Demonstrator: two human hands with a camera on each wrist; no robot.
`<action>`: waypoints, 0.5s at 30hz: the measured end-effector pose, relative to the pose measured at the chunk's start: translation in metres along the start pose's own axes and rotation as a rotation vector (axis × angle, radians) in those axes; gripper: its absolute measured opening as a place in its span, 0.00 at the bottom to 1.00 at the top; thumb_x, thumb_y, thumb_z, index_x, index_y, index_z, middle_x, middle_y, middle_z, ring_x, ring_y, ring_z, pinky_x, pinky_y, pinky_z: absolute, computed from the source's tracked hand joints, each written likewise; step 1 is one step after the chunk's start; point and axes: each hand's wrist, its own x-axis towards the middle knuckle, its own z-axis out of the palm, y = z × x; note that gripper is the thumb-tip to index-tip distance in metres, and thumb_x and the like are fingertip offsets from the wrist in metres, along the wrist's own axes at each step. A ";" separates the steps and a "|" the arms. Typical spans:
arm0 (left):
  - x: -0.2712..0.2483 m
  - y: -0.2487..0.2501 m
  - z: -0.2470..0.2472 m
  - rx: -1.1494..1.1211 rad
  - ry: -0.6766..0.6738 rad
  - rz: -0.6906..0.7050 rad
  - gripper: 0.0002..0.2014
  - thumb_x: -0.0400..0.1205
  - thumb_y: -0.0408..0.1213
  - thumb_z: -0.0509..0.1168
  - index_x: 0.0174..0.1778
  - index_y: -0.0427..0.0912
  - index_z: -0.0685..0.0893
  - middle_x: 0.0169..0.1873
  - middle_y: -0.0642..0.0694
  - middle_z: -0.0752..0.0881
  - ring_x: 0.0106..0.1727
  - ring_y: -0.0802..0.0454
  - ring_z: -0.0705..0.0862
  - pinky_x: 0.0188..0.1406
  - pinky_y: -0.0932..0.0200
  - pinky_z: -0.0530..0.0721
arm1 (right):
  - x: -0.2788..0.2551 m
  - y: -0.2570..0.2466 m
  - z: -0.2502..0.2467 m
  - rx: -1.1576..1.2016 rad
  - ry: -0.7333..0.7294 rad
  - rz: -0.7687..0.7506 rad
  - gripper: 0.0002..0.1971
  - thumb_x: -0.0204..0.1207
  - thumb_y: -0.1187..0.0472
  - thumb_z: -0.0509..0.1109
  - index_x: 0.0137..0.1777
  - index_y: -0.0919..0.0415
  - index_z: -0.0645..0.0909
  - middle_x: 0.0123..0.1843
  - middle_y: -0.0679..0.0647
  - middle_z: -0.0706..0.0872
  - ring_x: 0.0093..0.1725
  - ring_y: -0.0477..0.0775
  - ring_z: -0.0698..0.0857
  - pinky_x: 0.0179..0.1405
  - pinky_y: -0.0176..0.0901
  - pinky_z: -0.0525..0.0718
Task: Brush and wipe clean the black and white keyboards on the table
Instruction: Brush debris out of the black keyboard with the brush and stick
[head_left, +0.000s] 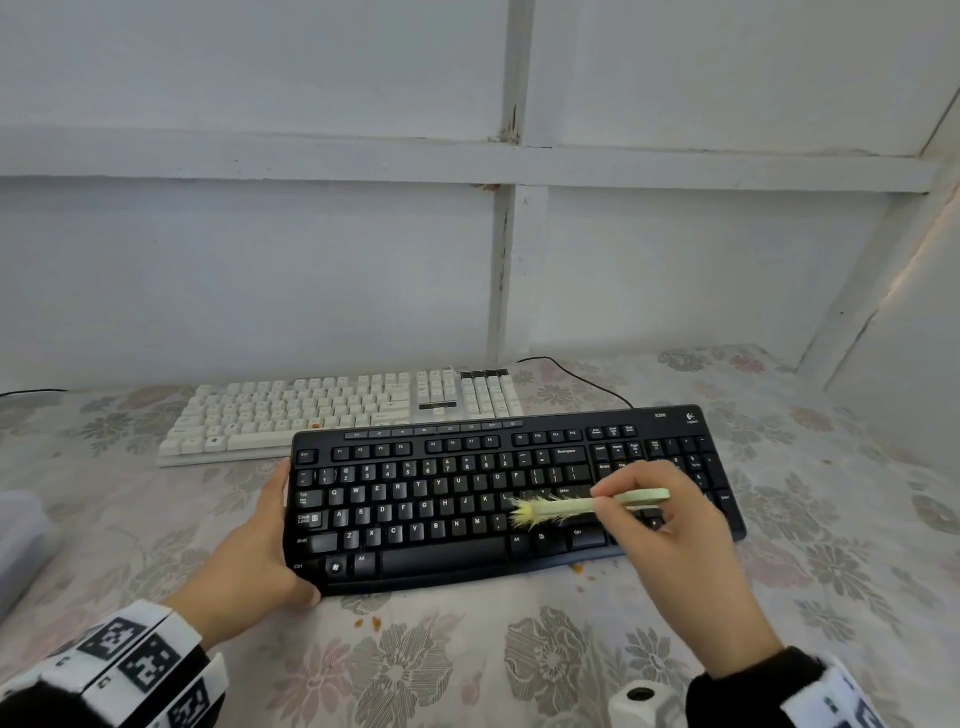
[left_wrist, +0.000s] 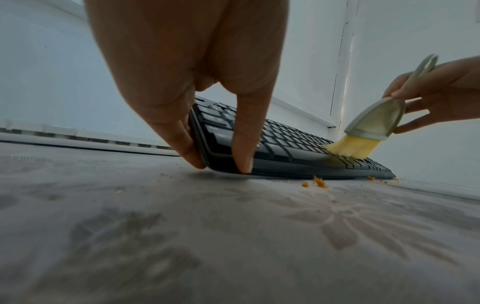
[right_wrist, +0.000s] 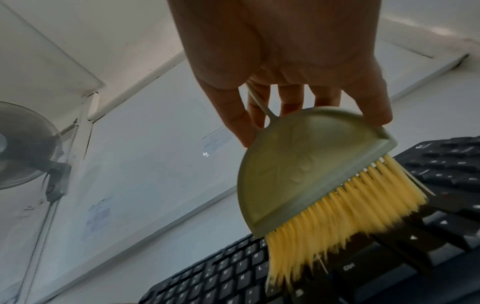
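The right hand pinched a small pale-green brush by its handle, thumb and fingertips curled round it, its yellow bristles resting on the keys toward the right of the black keyboard. The left hand gripped that keyboard's left end, thumb on the near edge, fingers along the side. The black keyboard lay angled on the bench, covered with a floral cloth. Orange crumbs sat just beside its near edge. The white keyboard lay behind it, close to the white wall.
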 end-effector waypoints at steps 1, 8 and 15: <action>0.000 0.000 0.000 0.000 0.003 0.001 0.59 0.61 0.18 0.72 0.59 0.84 0.43 0.45 0.46 0.85 0.43 0.47 0.86 0.45 0.50 0.85 | 0.001 0.001 -0.005 0.042 0.016 0.012 0.14 0.74 0.67 0.71 0.41 0.42 0.82 0.45 0.41 0.83 0.44 0.47 0.79 0.42 0.36 0.75; 0.000 -0.002 0.000 -0.010 -0.004 -0.002 0.61 0.61 0.17 0.72 0.56 0.88 0.44 0.47 0.45 0.85 0.45 0.44 0.87 0.46 0.46 0.86 | 0.003 0.005 -0.016 0.009 -0.023 -0.021 0.14 0.73 0.68 0.72 0.38 0.45 0.83 0.45 0.43 0.82 0.48 0.43 0.81 0.42 0.23 0.75; 0.002 -0.003 0.001 -0.004 -0.006 -0.007 0.61 0.61 0.17 0.72 0.57 0.87 0.44 0.45 0.42 0.85 0.42 0.42 0.87 0.44 0.44 0.87 | 0.007 0.008 -0.031 0.010 0.030 -0.044 0.14 0.73 0.69 0.72 0.37 0.45 0.83 0.44 0.44 0.82 0.46 0.43 0.81 0.40 0.26 0.75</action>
